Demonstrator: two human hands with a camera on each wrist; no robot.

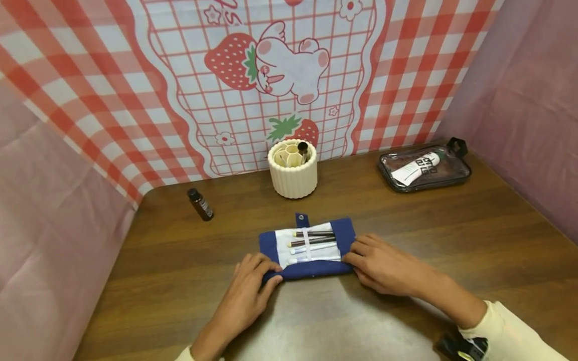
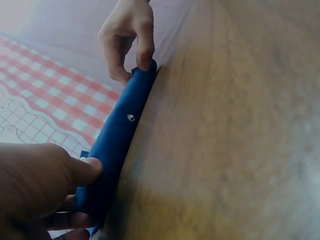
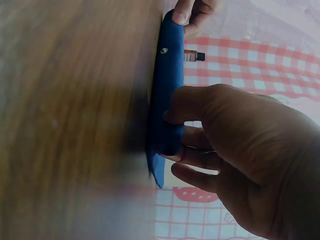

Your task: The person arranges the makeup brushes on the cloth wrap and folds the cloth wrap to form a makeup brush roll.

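A blue fabric brush roll (image 1: pixel 345 233) lies on the table, its near side rolled up and its white inside showing. Several makeup brushes (image 1: pixel 321 240) lie flat there under a white band. My left hand (image 1: pixel 244 293) grips the near left end of the rolled part; in the left wrist view its thumb presses on the blue cloth (image 2: pixel 117 130). At the other end, my right hand (image 1: pixel 390 265) pinches the right side, with the thumb on the near face and fingers behind in the right wrist view. A metal snap (image 3: pixel 164 50) shows on the roll's outside.
Behind the roll stands a cream ribbed holder (image 1: pixel 293 180) with a dark-tipped brush in it. A small dark bottle (image 1: pixel 200 204) lies to the left. At the back right is a clear black-edged pouch (image 1: pixel 447 174) with a white tube (image 1: pixel 415 169). Checked cloth (image 1: pixel 406 75) hangs behind.
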